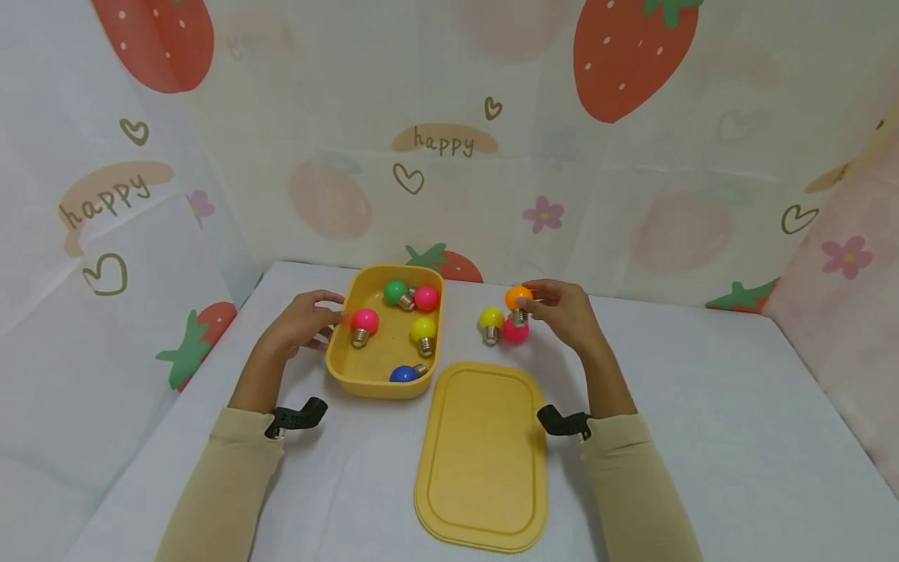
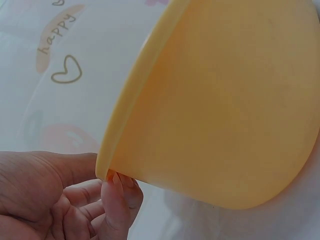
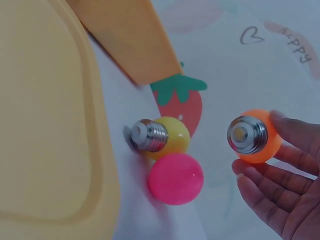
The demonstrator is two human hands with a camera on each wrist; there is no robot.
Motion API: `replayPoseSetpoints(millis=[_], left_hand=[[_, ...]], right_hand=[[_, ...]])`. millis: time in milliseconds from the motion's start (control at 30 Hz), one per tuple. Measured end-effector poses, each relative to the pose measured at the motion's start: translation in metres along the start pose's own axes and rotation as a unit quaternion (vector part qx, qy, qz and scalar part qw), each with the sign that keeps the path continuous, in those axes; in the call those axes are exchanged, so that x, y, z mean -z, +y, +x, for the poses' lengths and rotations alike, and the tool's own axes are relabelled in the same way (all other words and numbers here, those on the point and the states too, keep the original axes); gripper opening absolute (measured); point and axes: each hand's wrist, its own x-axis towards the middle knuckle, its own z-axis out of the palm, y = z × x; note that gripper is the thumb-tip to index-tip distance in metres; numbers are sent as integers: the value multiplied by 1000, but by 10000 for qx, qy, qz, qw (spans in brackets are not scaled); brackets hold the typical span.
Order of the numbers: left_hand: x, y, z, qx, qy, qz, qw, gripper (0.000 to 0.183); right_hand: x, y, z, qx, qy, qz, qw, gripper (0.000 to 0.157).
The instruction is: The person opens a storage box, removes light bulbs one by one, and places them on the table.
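Observation:
My right hand [image 1: 564, 306] holds an orange light bulb [image 1: 518, 297] by its round part, raised off the table; the metal base points at the camera in the right wrist view. Just below it lie a yellow bulb [image 3: 172, 136] and a pink bulb [image 3: 176, 179], side by side on the cloth. At the left, my left hand [image 1: 300, 321] pinches the rim of a yellow plastic box [image 2: 215, 115]. Inside the box are a green bulb [image 1: 396, 292], two pink bulbs, among them the left one [image 1: 365, 320], a yellow bulb [image 1: 424, 329] and a blue bulb [image 1: 403, 375].
A flat yellow lid [image 1: 485, 460] lies on the white-covered table [image 1: 702, 437], in front of the loose bulbs and right of the box. Behind the table hangs a cloth backdrop [image 1: 449, 211] with strawberries and hearts, which also closes off both sides.

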Motion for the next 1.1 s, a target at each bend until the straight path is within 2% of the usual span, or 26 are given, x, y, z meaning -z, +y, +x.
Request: replayPoseSetpoints(millis=[400, 667, 1100], left_hand=[[0, -2, 2, -22, -18, -3, 10000, 55], [-1, -4, 3, -22, -7, 7, 10000, 55], [0, -3, 4, -50, -9, 15, 10000, 55]], right_hand=[[13, 20, 3, -242, 92, 93, 9996, 42], [13, 30, 1, -652, 146, 48, 9978, 43], [13, 48, 3, -1030, 228, -239, 9941, 45]])
